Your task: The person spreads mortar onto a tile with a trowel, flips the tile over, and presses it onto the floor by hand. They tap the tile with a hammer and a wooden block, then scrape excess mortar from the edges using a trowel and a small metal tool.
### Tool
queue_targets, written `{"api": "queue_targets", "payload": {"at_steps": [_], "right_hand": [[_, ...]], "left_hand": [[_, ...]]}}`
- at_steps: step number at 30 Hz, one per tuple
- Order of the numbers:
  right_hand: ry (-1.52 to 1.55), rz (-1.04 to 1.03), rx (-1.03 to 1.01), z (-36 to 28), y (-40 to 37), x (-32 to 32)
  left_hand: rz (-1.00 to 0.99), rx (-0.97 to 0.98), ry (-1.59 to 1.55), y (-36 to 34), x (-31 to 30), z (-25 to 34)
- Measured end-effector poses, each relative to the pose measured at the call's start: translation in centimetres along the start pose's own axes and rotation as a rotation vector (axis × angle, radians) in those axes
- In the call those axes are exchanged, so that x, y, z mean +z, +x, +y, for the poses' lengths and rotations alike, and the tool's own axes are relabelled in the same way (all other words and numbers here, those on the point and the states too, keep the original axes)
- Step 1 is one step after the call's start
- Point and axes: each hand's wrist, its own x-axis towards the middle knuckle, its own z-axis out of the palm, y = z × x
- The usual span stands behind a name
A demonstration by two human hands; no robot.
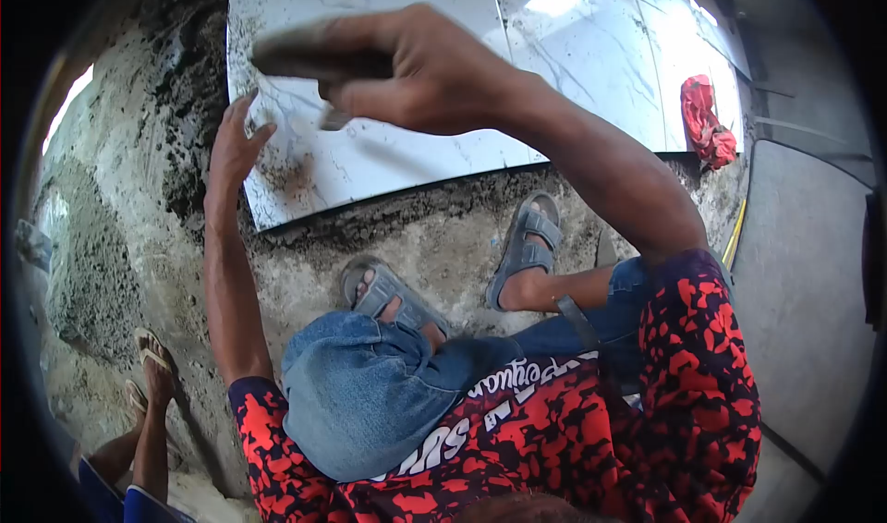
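My left hand (238, 144) is at the left edge of a large white marble-patterned tile (388, 167), its fingers spread and the thumb apart, seeming to touch the edge. Above the same tile is my right hand (420, 70), fingers stretched to the left and thumb apart below them. Those fingers look grey and mortar-smeared, partly blurred by motion; I make out no tool in them. Mortar smudges (291, 174) mark the tile's left corner. Dark wet mortar (185, 89) lies along its left side.
More white tiles (591, 70) adjoin on the right, with a crumpled red cloth (708, 121) on them. My sandalled feet (528, 246) stand on rough ground before the tiles. A sand heap (106, 264) is at left, near another person's feet (152, 361). A grey slab (795, 246) lies right.
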Motion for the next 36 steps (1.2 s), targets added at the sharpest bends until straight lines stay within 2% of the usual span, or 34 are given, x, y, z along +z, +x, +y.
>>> {"api": "queue_targets", "payload": {"at_steps": [1,2,3,6,9,10,11,13,15,17,18,19,21,22,23,24,27,29,31,33,34,35,36], "right_hand": [[0.114,0.069,-0.019,-0.2,-0.2,0.2],[0.222,0.030,-0.015,0.5,0.2,1.0],[0.008,-0.148,0.245,0.6,0.3,1.0],[-0.170,-0.161,0.228,-0.7,0.4,0.2],[-0.004,0.087,-0.179,0.0,-0.3,1.4],[-0.091,-0.045,0.013,0.1,-0.7,1.5],[-0.186,-0.179,0.189,-0.3,-0.8,1.3],[-0.279,-0.166,0.136,0.1,-0.3,1.8],[-0.178,-0.184,0.134,-1.3,-0.4,1.4],[-0.083,-0.031,0.007,0.4,-1.1,2.0],[-0.043,0.040,-0.061,1.1,-1.4,2.2],[-0.124,-0.018,0.013,1.3,-1.6,1.8],[-0.314,-0.110,0.080,0.4,-1.3,1.0],[-0.331,-0.206,0.250,-1.1,-1.6,-0.3],[-0.340,-0.201,0.273,-0.9,-2.0,-0.7],[-0.107,-0.027,0.119,-0.4,-2.6,-0.8],[-0.192,-0.045,0.111,0.2,-3.3,-2.2],[-0.411,-0.202,0.282,-0.4,-3.6,-3.0],[-0.360,-0.150,0.247,-0.9,-4.6,-3.5],[-0.173,-0.092,0.188,-1.8,-5.6,-4.3],[-0.094,-0.101,0.114,0.6,-6.1,-3.9],[-0.273,-0.249,0.279,1.1,-6.4,-4.2],[-0.321,-0.270,0.304,0.2,-6.4,-4.7]], "left_hand": [[0.002,0.029,0.027,-0.1,0.1,-0.1],[-0.015,0.019,0.063,-0.3,0.1,0.2],[-0.032,0.010,0.069,0.1,0.7,-0.5],[-0.015,0.129,0.110,0.3,0.8,0.3],[-0.088,0.081,0.114,-0.1,0.3,0.2],[-0.076,0.104,0.113,-0.2,0.7,-0.3],[-0.003,0.148,0.184,0.2,2.5,-3.4],[-0.159,0.047,0.122,0.9,2.5,-3.4],[-0.138,0.068,0.189,0.9,1.7,-1.9],[-0.130,0.075,0.281,-0.9,2.0,-1.5],[-0.169,0.005,0.256,-1.6,2.0,-0.4],[-0.193,-0.050,0.234,-1.8,1.6,0.8],[-0.206,0.010,0.299,-1.6,1.9,0.8],[-0.205,0.010,0.260,-1.6,1.9,0.8],[-0.195,-0.024,0.278,-1.7,1.5,1.7],[-0.174,0.010,0.245,-2.3,1.5,1.8],[-0.158,0.052,0.250,-2.3,1.5,2.2],[-0.180,0.074,0.289,-1.5,1.9,2.7],[-0.178,0.117,0.282,-1.1,2.3,2.9],[-0.169,0.098,0.245,-1.3,2.3,4.1],[-0.199,0.105,0.208,-1.3,2.7,4.1],[-0.194,0.120,0.212,-1.2,3.1,4.6],[-0.257,0.102,0.270,-1.1,3.5,5.2]]}}
